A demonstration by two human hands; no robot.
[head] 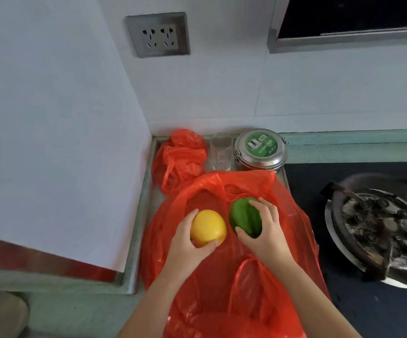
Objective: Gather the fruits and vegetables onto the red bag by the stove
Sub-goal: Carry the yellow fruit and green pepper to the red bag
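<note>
Left hand cups the yellow fruit, right hand wraps the pepper; both probably smooth, light (hold round the middle).

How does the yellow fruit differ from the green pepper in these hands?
The yellow fruit is smooth and round; the green pepper is ribbed and lobed. The left hand grips the yellow fruit, the right hand the green pepper. Both are over the spread red bag.
</note>
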